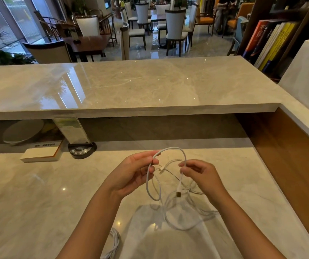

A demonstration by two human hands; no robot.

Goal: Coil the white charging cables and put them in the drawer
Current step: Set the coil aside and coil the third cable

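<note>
white cable (170, 149) arched between hands, plug (178, 193) downward

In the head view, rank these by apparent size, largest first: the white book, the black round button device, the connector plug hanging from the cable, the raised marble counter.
1. raised marble counter
2. white book
3. black round button device
4. connector plug, hanging from the white cable, which both the left hand and the right hand pinch. It is nearest the camera, yet looks smallest.
</note>
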